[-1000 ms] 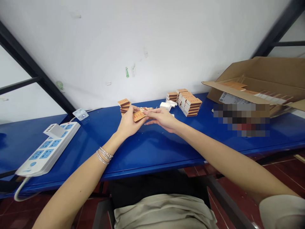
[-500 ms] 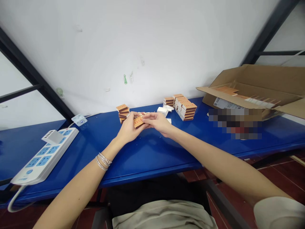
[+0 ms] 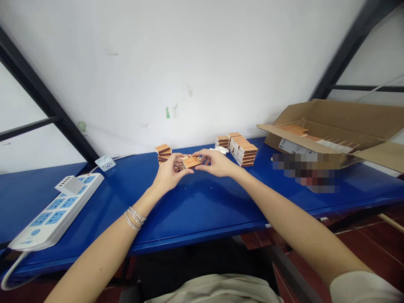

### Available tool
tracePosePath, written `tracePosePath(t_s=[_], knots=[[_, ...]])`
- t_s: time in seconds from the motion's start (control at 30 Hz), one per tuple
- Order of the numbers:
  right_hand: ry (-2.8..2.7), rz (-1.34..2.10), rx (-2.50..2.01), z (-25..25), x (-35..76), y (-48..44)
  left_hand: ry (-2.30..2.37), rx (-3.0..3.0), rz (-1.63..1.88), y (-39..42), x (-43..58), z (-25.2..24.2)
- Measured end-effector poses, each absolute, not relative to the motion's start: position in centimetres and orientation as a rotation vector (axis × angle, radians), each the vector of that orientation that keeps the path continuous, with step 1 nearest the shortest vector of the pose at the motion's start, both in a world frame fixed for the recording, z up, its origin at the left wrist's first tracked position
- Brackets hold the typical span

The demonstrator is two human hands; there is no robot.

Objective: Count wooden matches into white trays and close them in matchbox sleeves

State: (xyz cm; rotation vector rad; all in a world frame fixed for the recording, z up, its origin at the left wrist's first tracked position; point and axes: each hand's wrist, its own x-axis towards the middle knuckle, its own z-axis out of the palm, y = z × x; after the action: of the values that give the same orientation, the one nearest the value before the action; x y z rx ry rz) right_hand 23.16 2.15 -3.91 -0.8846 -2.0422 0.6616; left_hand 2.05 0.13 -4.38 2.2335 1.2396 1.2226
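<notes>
White wall [image 3: 227, 71] behind, blue desk [image 3: 211, 210] under both hands. Open cardboard box [image 3: 353, 120] far right of the right hand [image 3: 216, 163], more orange boxes inside; pixelated patch just in front of it, can't read that. White power strip [image 3: 58, 210] well left of the left hand [image 3: 168, 173], plug-in adapter [image 3: 71, 185] on top. Block of stacked matchboxes [image 3: 247, 152] beyond and right of the right hand. Smaller, uneven matchbox stack [image 3: 162, 150] just beyond the left hand. White pieces [image 3: 221, 150] right behind the right hand, partly hidden. One matchbox [image 3: 191, 162] between the hands, printed face up: left hand pinches its left end, right hand its right end. Loose matchsticks [image 3: 186, 156] just past the fingers, mostly hidden.
</notes>
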Motion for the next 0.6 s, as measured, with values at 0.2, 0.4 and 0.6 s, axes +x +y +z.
tracePosePath(t_s=[0.2, 0.4, 0.6], knots=[[-2.057, 0.190, -1.111, -1.2, 26.5, 4.3, 1.316, 2.229, 1.175, -0.1, 2.0, -4.4], [-2.123, -0.032, -1.541, 2.4, 32.3, 11.5, 1.271, 2.315, 1.113, -0.1, 2.2, -5.2], [-2.273, 0.071, -1.778, 1.7, 33.8, 15.6, 1.204, 2.305, 1.040, -0.2, 2.2, -5.7]])
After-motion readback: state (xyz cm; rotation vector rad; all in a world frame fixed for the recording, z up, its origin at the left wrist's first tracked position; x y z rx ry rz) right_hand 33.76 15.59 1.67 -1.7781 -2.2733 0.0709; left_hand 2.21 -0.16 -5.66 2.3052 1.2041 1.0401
